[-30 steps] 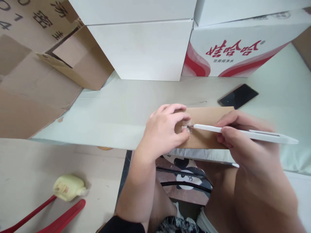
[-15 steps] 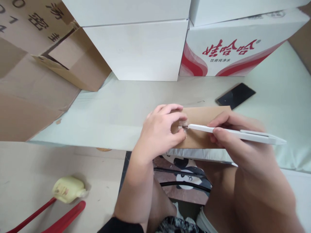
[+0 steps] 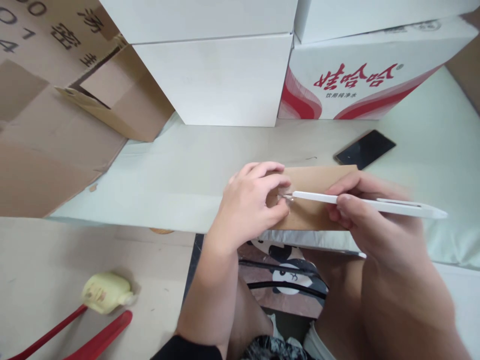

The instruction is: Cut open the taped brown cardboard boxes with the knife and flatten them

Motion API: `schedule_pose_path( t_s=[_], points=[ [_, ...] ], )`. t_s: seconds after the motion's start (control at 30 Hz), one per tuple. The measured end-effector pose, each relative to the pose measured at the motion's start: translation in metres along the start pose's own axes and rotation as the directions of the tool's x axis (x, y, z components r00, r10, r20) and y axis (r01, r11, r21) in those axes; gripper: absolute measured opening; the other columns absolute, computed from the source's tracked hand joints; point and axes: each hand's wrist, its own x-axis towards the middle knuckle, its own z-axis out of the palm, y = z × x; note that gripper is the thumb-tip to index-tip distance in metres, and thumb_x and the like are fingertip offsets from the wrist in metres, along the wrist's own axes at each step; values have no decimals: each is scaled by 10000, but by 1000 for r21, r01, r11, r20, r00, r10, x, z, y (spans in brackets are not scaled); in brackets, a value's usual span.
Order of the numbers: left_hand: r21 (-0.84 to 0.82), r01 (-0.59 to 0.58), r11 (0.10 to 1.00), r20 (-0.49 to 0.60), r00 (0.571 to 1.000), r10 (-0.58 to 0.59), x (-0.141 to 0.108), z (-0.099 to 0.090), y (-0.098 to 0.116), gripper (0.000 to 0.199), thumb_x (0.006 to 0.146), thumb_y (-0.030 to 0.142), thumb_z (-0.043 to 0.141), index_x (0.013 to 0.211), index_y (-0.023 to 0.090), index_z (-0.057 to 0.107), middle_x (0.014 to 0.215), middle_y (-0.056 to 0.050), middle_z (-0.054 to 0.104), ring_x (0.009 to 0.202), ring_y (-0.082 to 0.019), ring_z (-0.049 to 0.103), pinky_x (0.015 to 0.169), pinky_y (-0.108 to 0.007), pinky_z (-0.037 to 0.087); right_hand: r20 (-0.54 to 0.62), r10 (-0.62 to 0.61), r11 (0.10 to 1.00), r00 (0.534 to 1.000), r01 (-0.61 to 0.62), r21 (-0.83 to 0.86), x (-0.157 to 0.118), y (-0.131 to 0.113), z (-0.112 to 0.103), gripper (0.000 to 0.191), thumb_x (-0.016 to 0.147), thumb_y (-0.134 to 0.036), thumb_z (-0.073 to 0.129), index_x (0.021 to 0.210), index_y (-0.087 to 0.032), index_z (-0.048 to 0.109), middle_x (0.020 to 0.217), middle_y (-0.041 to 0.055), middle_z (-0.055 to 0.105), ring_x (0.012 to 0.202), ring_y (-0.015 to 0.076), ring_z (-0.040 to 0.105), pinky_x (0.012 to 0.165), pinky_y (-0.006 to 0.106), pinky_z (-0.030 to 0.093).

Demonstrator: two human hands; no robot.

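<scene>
A slim white pen-like tool with a clip on its barrel is gripped by my right hand. Its thin metal tip points left and reaches a small clear, shiny piece. That piece lies on a flat brown cardboard piece at the near edge of the covered surface. My left hand rests on the left part of the cardboard, thumb and index finger curled around the shiny piece. My left fingers partly hide it, so its exact shape does not show.
A black phone lies behind the cardboard. White boxes and a red-and-white carton stand at the back. Brown cardboard boxes occupy the left. Below left are a yellow bottle and red bars.
The tool and my right hand have shifted slightly right relative to the cardboard. My left hand keeps its place on the cardboard. The whole view has shifted a little.
</scene>
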Motion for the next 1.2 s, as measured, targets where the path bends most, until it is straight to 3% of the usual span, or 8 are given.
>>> schedule_pose_path(
  t_s=[0.13,0.43,0.7,1.0,1.2],
  points=[
    [-7,6,1000,-2,1000,-6,0,0,0,228,854,195,630,1043,250,747,1388,-4,671,1296,-254,580,1080,-457,493,-27,-1,992,1000,-2,-123,-1,-3,2,71,762,-204,690,693,-218,696,571,-23,622,500,102,512,433,217,351],
    [-3,17,1000,18,1000,-17,1,-1,1,228,853,197,631,1042,257,743,1399,-10,666,1306,-260,575,1088,-451,490,-73,-25,978,997,9,-208,-4,-8,10,107,750,-192,637,651,-228,659,546,-39,597,487,102,491,430,232,341],
    [10,18,1000,20,1000,-18,1,-2,2,233,849,193,619,1037,258,740,1402,-15,665,1307,-266,577,1080,-452,495,71,-133,940,989,149,-306,-1,-9,6,84,754,-192,648,676,-219,656,568,-38,598,485,101,485,435,236,319],
    [0,27,1000,24,999,-27,1,-2,2,247,850,197,623,1057,257,745,1408,-17,663,1318,-263,572,1106,-453,475,-120,-3,981,993,-21,-194,-5,-9,13,133,761,-169,618,638,-219,627,533,-40,554,505,105,463,458,244,318],
    [-3,23,1000,23,999,-22,0,-2,1,250,852,204,630,1069,250,744,1419,-20,658,1328,-266,564,1102,-461,477,-182,-32,989,983,5,-146,-3,-4,8,124,747,-187,638,628,-215,615,503,-36,542,468,107,445,418,237,313]
  ],
)
